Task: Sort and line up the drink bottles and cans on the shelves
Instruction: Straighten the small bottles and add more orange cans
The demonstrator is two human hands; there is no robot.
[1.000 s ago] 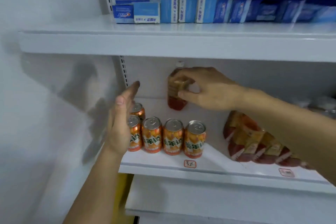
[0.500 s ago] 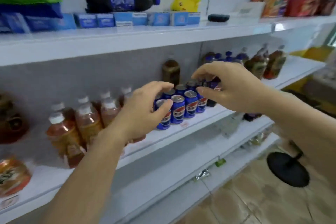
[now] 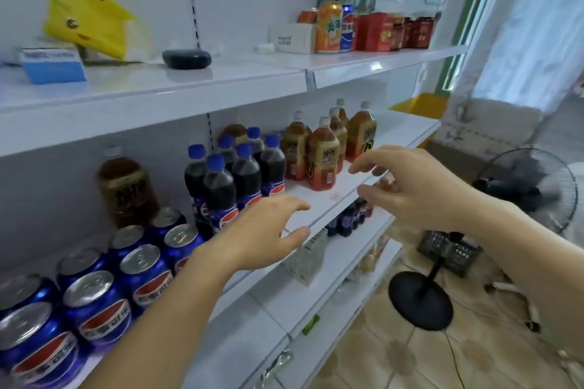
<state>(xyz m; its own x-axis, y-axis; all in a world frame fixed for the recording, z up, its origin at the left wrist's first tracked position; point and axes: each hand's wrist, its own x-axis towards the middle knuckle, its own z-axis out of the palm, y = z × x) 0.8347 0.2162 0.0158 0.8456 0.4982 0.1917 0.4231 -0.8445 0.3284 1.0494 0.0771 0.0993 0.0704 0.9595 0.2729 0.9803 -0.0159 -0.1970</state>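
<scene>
Both my hands hover empty in front of the middle shelf [image 3: 319,208]. My left hand [image 3: 262,237] floats by the shelf's front edge, fingers loosely spread, just right of several dark cola bottles [image 3: 234,180] with blue caps. My right hand [image 3: 410,186] is further right, fingers relaxed, in front of several brown tea bottles [image 3: 325,151]. Several blue cola cans [image 3: 98,290] stand in rows at the lower left. One larger brown tea bottle [image 3: 126,189] stands behind the cans.
The top shelf [image 3: 221,79] carries a blue box, a yellow bag, a black object, an orange can [image 3: 328,27], a blue can and red boxes. Lower shelves hold small bottles and packets. A black standing fan [image 3: 524,186] stands on the tiled floor at right.
The view has swung right along the shelves, from the orange cans to the cola and tea section. My right hand let go of the tea bottle; both hands now hover empty.
</scene>
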